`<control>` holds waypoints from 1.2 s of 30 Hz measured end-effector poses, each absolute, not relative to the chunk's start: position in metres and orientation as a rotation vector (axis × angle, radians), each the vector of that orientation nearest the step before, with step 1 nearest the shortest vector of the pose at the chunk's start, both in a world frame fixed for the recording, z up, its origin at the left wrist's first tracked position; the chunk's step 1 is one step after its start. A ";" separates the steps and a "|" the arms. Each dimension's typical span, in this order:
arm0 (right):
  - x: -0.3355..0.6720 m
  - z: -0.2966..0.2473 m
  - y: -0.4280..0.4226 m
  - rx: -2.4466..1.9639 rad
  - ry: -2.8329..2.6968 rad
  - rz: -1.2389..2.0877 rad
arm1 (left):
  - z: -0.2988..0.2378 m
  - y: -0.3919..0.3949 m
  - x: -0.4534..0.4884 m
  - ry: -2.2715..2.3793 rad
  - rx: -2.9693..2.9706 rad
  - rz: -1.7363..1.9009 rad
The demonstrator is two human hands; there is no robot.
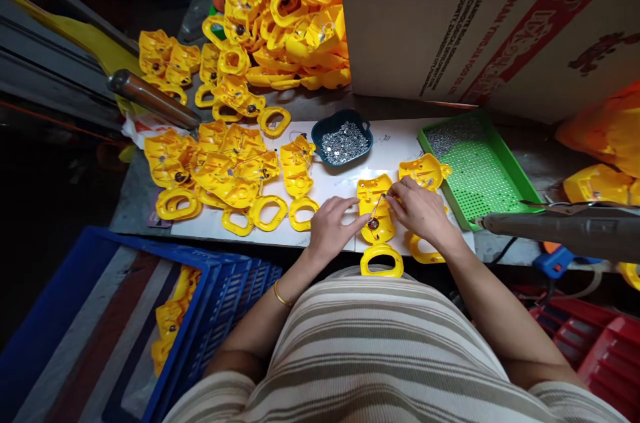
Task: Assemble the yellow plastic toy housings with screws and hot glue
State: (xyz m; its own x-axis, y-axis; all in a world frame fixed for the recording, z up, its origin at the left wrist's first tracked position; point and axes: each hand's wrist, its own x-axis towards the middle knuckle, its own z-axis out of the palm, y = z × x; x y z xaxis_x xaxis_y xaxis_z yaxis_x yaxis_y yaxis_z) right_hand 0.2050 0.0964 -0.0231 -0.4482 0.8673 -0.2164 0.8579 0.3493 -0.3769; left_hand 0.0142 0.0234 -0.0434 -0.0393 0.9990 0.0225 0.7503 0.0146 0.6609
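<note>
A yellow plastic shell half (381,224) with an oval handle ring lies hollow side up in front of me. It has a round dark metal part near its lower end and thin wires (376,208) inside. At the shell's left edge is my left hand (333,228), thumb and forefinger apart, the thumb tip near the wires. My right hand (419,211) reaches over the right side with its fingertips pinched at the upper end of the wires. Behind my right hand lies a second yellow shell (423,171), partly hidden by it.
A dark bowl of small metal screws (345,143) and a green perforated tray (500,169) stand behind the work. Yellow shells (235,163) pile up at left and farther back. A carton (425,23) walls off the rear; a metal tool (560,226) juts in from the right. Blue crates (225,283) stand lower left.
</note>
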 end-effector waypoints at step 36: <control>0.199 -0.027 0.097 -1.583 -2.555 0.758 | -0.068 0.052 0.024 1.983 2.270 0.595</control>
State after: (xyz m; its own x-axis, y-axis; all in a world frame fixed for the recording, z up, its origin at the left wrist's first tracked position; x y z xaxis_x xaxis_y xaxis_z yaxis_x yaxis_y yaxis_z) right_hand 0.1991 0.0967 -0.0273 -0.4780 0.8516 -0.2154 0.8313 0.3593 -0.4241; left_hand 0.0242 0.0518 -0.0679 0.0932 0.9661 0.2409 0.9392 -0.1656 0.3008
